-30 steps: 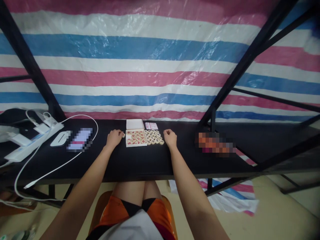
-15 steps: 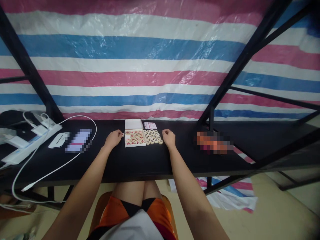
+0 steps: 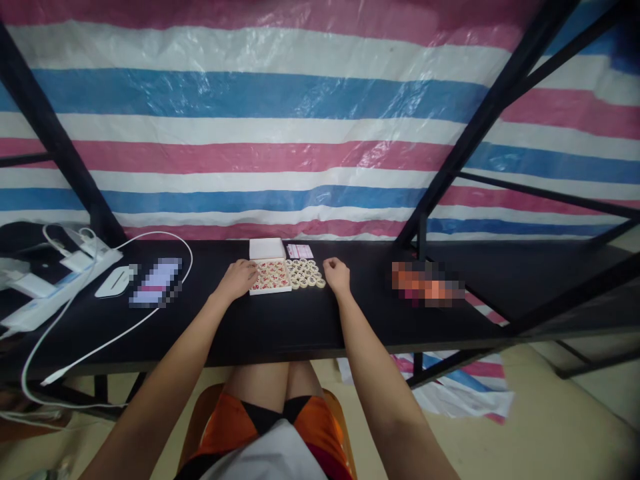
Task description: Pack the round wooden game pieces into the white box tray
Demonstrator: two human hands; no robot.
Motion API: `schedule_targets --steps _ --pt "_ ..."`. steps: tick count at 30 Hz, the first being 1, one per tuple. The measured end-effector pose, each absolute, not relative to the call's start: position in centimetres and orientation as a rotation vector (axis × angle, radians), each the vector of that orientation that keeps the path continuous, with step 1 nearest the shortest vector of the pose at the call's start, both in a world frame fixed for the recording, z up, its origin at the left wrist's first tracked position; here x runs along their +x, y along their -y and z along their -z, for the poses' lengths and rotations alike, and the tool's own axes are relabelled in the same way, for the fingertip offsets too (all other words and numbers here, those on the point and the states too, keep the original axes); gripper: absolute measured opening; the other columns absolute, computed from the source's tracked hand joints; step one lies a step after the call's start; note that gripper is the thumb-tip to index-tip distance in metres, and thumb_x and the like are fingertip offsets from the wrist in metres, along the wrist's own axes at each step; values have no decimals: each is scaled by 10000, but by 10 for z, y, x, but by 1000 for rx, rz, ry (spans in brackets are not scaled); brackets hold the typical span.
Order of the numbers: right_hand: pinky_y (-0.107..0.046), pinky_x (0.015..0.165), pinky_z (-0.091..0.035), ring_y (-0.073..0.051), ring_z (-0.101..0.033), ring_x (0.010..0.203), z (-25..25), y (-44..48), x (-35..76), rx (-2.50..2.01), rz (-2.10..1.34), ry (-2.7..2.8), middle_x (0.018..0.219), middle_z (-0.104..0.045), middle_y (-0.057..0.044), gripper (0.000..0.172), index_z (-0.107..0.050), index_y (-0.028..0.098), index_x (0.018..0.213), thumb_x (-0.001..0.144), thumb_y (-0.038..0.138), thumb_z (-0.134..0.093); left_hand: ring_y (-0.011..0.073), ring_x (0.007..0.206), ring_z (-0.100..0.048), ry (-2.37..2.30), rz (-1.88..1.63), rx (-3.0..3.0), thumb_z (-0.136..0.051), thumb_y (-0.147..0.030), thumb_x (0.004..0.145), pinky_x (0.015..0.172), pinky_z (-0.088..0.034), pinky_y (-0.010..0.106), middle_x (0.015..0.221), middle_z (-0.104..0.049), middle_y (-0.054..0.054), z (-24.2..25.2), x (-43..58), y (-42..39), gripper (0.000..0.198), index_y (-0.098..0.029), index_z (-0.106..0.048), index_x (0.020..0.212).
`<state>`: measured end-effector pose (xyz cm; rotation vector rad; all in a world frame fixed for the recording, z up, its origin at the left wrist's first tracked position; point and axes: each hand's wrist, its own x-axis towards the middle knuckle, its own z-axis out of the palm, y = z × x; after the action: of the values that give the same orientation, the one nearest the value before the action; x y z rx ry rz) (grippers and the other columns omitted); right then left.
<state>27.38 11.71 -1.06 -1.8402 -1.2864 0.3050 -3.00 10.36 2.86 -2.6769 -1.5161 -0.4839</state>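
My left hand (image 3: 240,279) reaches over the left wall of a small white box (image 3: 273,290). Its fingers are bent together at the box's upper left corner, and the Chinese chess piece they brought there is hidden behind them. Round pieces with red characters (image 3: 274,275) lie in rows inside the box. Just right of it, several pale pieces with dark characters (image 3: 304,273) lie flat on the black table (image 3: 295,327). Beside these, my right hand (image 3: 338,275) rests on the table with its fingers curled closed, and nothing shows in them.
A white lid (image 3: 267,249) stands behind the box, next to a pink-and-white card (image 3: 300,251). At left are a phone (image 3: 156,283), a white flat device (image 3: 116,281), a power strip (image 3: 55,287) and a loose cable (image 3: 110,341). A blurred orange object (image 3: 425,285) lies at right.
My left hand has moved right, from beside the box to over its left edge, carrying a chess piece. My right hand has stayed in place.
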Motion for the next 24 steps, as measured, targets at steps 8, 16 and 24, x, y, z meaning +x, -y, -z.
schedule_targets --steps 8,16,24 --pt "-260 788 -438 -185 -625 862 10 -117 274 -1853 -308 1287 877 -702 -39 207 -675 222 868 802 265 -483 244 1005 -538 1546 504 -2629 -403 -317 908 881 -409 362 1031 -651 93 -32 -29 -102 339 -201 -696 1033" --pt "-262 780 -440 -187 -626 860 11 -118 274 -1868 -303 1293 881 -701 -43 220 -679 225 876 803 277 -479 264 1102 -499 1572 493 -2672 -393 -373 923 918 -381 386 1136 -648 77 -31 -30 -102 358 -222 -679 1076" --pt "-259 781 -443 -180 -630 852 12 -119 274 -1849 -312 1299 879 -702 -40 223 -680 227 880 801 276 -478 246 977 -563 1537 538 -2708 -459 -320 889 894 -383 375 934 -693 76 -30 -27 -106 266 -195 -690 934"
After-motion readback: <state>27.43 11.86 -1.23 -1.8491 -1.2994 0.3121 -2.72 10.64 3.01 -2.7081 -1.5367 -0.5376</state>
